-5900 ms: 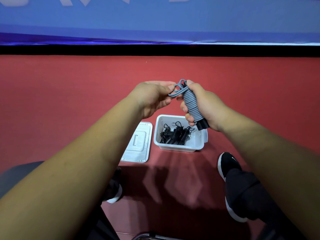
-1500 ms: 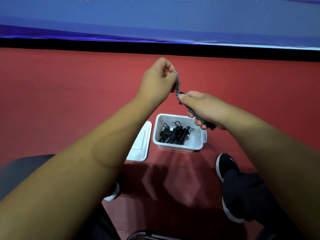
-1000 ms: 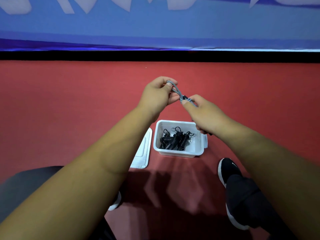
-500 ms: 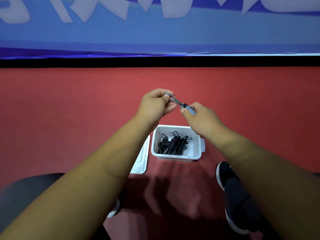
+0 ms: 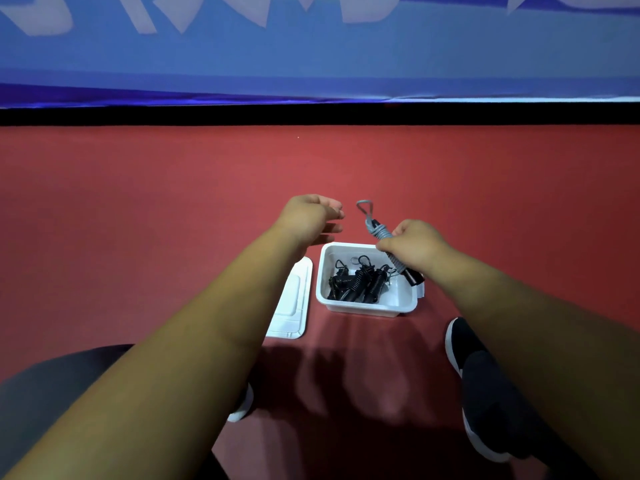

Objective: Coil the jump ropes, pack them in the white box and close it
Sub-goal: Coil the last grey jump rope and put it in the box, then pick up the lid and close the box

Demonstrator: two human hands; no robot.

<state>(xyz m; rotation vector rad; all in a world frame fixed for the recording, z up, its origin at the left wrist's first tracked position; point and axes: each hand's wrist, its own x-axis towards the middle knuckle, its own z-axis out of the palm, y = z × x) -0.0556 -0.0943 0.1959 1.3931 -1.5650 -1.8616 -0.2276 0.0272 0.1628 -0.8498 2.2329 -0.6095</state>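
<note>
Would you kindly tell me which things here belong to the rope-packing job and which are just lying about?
Job: grey jump rope in the right hand; black jump ropes in the white box; lid beside it.
Not part of it: blue banner; black shoe.

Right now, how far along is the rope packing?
Done: several black coiled ropes lie in the white box. In hand: the right hand grips a coiled grey rope over the box; the left hand is free. Left: put it in, then fit the lid lying beside the box.
</note>
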